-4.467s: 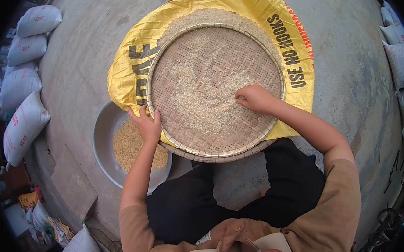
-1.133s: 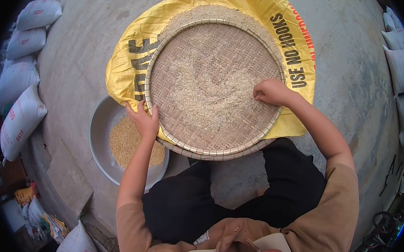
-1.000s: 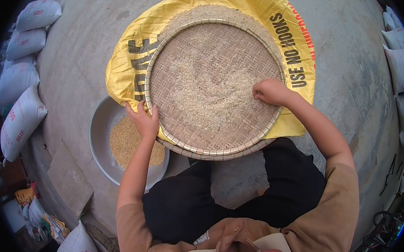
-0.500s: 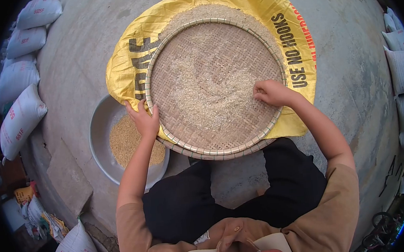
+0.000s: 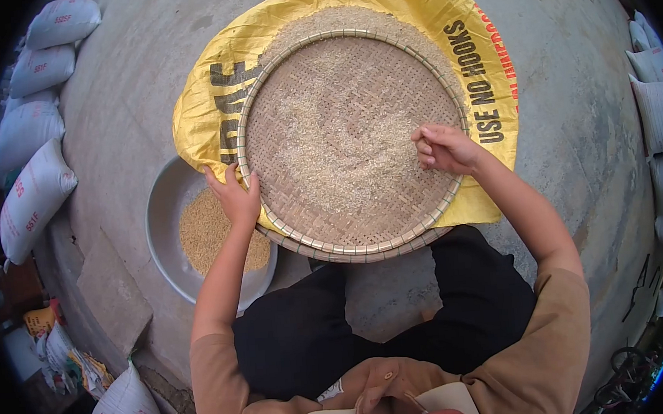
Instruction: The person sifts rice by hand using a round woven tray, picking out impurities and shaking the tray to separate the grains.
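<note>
A round woven tray [image 5: 353, 75] with a bamboo rim lies in front of me, pale grains [image 5: 343, 152] spread over its middle. My left hand [image 5: 236, 197] holds the tray's left rim, fingers on the outside over the yellow sack [image 5: 205, 108]. Over the right part of the tray is my right hand [image 5: 444, 150], its fingers curled together; whatever is between them is too small to make out. Beneath the tray sits another woven rim, and more grain [image 5: 349, 19] lies on the sack behind it.
A metal basin [image 5: 164, 211] holding golden grain [image 5: 218, 234] stands on the concrete floor at the left. White filled sacks [image 5: 37, 198] line the far left, with others [image 5: 659, 111] at the right edge and one [image 5: 129, 406] at the lower left.
My right hand has turned and lifted slightly, so its curled fingers show more. My left hand stays at the rim.
</note>
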`<action>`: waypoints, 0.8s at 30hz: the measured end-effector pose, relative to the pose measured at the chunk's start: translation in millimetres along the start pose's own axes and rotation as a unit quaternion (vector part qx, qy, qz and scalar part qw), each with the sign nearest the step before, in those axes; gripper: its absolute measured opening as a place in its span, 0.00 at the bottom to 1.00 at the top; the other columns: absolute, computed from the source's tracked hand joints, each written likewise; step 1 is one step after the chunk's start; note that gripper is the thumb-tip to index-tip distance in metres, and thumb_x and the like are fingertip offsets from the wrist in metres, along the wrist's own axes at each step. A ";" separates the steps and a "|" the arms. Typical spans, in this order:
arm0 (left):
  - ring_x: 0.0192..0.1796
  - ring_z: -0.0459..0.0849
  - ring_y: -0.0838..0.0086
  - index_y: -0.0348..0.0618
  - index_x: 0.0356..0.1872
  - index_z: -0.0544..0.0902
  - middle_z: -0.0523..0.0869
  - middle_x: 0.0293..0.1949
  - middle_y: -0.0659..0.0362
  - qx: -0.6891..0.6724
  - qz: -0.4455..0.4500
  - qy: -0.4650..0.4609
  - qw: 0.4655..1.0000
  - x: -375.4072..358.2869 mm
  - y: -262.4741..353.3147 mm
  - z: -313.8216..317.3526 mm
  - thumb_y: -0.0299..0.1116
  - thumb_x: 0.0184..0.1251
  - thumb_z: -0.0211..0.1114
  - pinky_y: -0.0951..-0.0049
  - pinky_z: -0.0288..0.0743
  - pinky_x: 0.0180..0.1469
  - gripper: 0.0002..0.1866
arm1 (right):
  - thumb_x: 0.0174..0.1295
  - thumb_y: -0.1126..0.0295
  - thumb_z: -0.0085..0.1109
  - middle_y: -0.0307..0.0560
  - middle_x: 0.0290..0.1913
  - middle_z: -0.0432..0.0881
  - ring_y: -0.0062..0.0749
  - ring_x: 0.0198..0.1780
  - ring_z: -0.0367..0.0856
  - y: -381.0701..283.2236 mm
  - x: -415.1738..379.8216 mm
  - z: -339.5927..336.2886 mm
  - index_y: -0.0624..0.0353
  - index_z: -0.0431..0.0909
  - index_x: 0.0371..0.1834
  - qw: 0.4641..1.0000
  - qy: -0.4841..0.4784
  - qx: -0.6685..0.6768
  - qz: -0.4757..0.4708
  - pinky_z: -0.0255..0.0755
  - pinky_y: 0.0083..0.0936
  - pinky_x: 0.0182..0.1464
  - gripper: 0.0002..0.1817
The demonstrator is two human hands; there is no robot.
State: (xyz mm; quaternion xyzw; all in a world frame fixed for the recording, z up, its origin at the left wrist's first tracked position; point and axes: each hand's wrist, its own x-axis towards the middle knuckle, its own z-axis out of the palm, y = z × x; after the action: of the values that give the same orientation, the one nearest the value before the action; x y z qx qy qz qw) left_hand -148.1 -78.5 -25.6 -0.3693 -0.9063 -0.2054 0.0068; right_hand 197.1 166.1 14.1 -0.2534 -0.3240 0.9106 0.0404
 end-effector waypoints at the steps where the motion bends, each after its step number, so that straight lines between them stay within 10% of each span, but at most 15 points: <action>1: 0.72 0.47 0.42 0.45 0.52 0.75 0.46 0.70 0.39 0.000 0.000 0.000 1.000 -0.1 0.3 -0.1 0.44 0.57 0.64 0.52 0.54 0.68 0.24 | 0.71 0.60 0.44 0.34 0.24 0.65 0.22 0.28 0.67 0.9 0.3 0.6 0.57 0.69 0.39 0.999 0.026 -0.014 0.019 0.66 0.20 0.34 0.12; 11: 0.72 0.48 0.42 0.46 0.52 0.75 0.46 0.70 0.40 0.003 -0.002 0.000 1.000 0.1 0.5 -0.4 0.45 0.57 0.64 0.53 0.55 0.68 0.24 | 0.69 0.58 0.49 0.32 0.17 0.61 0.22 0.19 0.60 2.3 10.4 -21.3 0.54 0.66 0.23 0.992 0.064 -0.100 0.040 0.58 0.21 0.25 0.17; 14: 0.72 0.48 0.42 0.46 0.52 0.75 0.46 0.70 0.40 0.003 -0.004 -0.001 1.000 -0.1 0.9 -0.6 0.45 0.57 0.64 0.52 0.55 0.67 0.24 | 0.66 0.56 0.53 0.33 0.15 0.62 0.23 0.17 0.60 -1.2 9.8 -12.9 0.56 0.69 0.20 0.946 0.140 -0.279 0.084 0.60 0.23 0.24 0.20; 19: 0.71 0.48 0.42 0.46 0.53 0.75 0.46 0.70 0.40 0.012 0.003 0.003 1.000 0.2 -0.3 -0.2 0.45 0.57 0.65 0.52 0.56 0.67 0.24 | 0.59 0.63 0.60 0.50 0.26 0.81 0.43 0.30 0.80 -5.0 -4.4 16.6 0.61 0.81 0.28 0.709 0.153 -0.686 -0.056 0.73 0.34 0.37 0.12; 24: 0.71 0.49 0.42 0.46 0.53 0.75 0.46 0.70 0.40 0.002 0.006 0.005 1.000 -0.1 -1.0 0.5 0.45 0.57 0.65 0.52 0.55 0.67 0.24 | 0.54 0.67 0.62 0.52 0.32 0.83 0.47 0.38 0.81 -1.3 -4.2 5.6 0.59 0.82 0.32 0.684 0.100 -0.720 -0.064 0.73 0.37 0.42 0.08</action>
State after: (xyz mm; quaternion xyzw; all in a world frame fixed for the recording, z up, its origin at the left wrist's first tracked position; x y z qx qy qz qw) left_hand -148.6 -79.0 -26.4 -0.3733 -0.9046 -0.2052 0.0131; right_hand 198.0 162.9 20.4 -0.2726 -0.8890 0.3622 -0.0643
